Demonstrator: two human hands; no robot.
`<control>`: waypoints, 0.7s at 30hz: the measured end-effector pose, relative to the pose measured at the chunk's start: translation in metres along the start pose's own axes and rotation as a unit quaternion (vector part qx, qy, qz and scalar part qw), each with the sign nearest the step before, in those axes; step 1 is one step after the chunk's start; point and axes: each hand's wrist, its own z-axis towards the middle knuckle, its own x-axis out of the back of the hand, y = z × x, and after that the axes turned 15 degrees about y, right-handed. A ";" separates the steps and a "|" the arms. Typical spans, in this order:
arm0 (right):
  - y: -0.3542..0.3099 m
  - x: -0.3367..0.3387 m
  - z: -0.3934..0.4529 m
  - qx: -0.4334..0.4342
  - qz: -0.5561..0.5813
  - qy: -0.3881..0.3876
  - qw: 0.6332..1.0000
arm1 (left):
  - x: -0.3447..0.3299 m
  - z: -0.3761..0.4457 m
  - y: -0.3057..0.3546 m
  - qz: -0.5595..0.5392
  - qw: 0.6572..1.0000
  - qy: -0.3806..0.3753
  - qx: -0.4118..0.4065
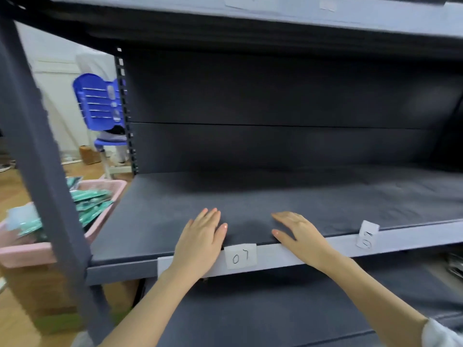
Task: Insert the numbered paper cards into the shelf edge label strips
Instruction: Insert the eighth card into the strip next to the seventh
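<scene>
A white paper card marked "07" [241, 256] sits in the pale label strip [280, 256] along the front edge of the dark middle shelf [313, 196]. My left hand [200, 236] rests flat on the shelf just left of that card, fingers spread and holding nothing. My right hand [298, 231] lies flat just right of the card, also holding nothing. Further right, a second card [367, 234] with a handwritten number stands tilted, half out of the strip. Another card [248, 1] shows in the upper shelf's strip.
A dark upright post [37, 146] of the rack stands at the left. Behind it a pink basket [30, 254] holds teal packets on a cardboard box. A blue plastic chair [100, 101] stands further back on the wooden floor. A lower shelf [275, 309] lies beneath my forearms.
</scene>
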 end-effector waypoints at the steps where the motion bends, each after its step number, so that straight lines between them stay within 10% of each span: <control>1: 0.002 0.001 -0.002 -0.009 -0.002 0.003 1.000 | -0.001 0.002 -0.002 -0.001 1.000 0.000 -0.002; 11: 0.055 0.032 -0.023 -0.069 -0.011 0.036 0.997 | -0.023 0.009 0.058 -0.107 0.991 0.038 -0.068; 21: 0.158 0.091 0.002 0.079 0.029 -0.028 0.996 | -0.105 0.003 0.179 -0.155 0.982 0.095 -0.049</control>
